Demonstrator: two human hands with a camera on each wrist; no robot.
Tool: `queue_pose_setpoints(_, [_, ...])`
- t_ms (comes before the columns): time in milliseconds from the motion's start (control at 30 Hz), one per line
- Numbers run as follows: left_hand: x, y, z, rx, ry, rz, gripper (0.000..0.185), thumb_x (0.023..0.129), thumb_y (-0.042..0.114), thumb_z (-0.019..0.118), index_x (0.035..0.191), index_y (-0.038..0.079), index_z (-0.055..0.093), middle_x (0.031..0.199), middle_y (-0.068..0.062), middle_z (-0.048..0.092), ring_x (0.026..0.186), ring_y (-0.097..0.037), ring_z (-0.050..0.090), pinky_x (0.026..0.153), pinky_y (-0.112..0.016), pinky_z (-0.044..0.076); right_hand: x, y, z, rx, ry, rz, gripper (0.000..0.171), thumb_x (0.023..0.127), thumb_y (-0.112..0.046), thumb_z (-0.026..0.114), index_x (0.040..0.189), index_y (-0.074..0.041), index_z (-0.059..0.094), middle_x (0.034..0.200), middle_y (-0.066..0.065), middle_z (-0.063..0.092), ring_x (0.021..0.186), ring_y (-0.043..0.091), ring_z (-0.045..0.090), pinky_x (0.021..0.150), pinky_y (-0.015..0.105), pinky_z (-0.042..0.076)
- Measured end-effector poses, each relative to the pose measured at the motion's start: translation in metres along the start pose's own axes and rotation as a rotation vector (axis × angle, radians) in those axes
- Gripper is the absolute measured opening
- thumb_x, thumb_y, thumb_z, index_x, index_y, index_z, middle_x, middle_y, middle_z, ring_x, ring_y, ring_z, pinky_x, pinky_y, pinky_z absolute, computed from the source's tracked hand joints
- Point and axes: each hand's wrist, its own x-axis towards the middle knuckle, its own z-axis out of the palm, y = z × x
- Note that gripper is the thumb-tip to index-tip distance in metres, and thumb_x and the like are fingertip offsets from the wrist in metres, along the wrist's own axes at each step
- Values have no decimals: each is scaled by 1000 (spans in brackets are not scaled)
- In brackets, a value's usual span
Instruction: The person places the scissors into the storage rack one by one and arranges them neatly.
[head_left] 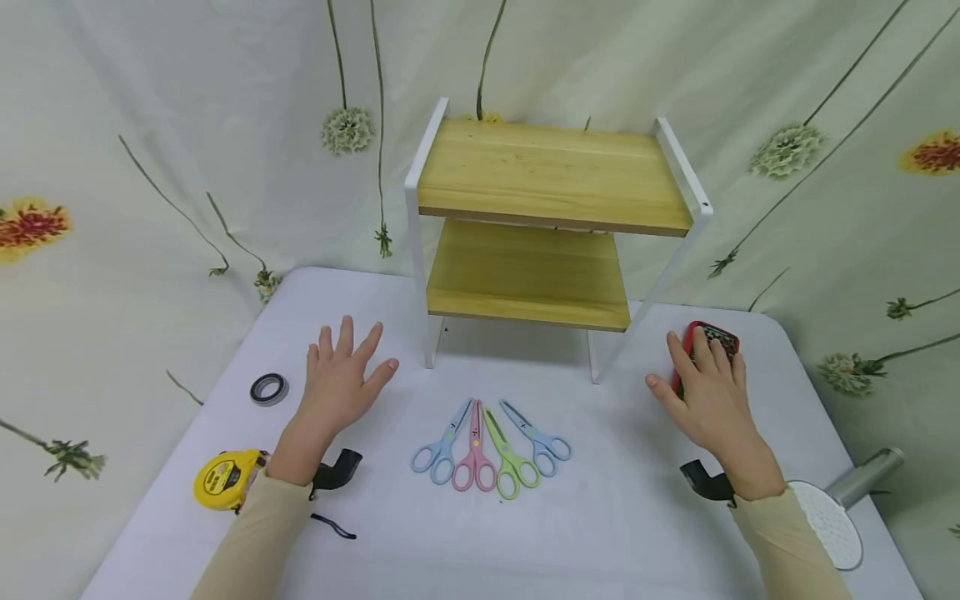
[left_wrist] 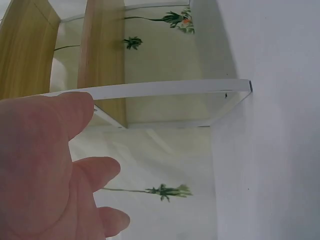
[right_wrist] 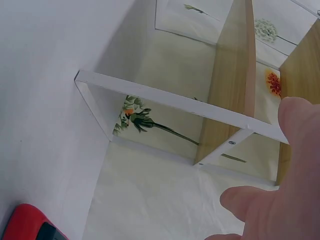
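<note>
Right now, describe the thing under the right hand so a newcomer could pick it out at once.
Start at the wooden two-tier shelf at the back of the white table. Just right of its right leg, the right hand rests on a small red device with a dark keypad face. It is the only red thing on the table; the scissors in front of the shelf are pastel.

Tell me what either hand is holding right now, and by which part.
Nothing is gripped. The left hand lies open, fingers spread, holding nothing. The right hand rests straight-fingered on top of the red calculator, not curled round it.
</note>
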Motion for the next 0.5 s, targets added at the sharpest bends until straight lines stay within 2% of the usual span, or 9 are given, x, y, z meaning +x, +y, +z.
queue_pose_setpoints(500, [1, 5, 1, 10, 2, 8, 68, 104, 44, 49, 160, 10, 30, 167, -34, 6, 151, -62, -1, 117, -76, 2, -5, 1, 5, -16, 42, -19, 77, 101, -59, 45, 154, -3, 40, 160, 37, 26, 143, 62, 22, 113, 79, 9])
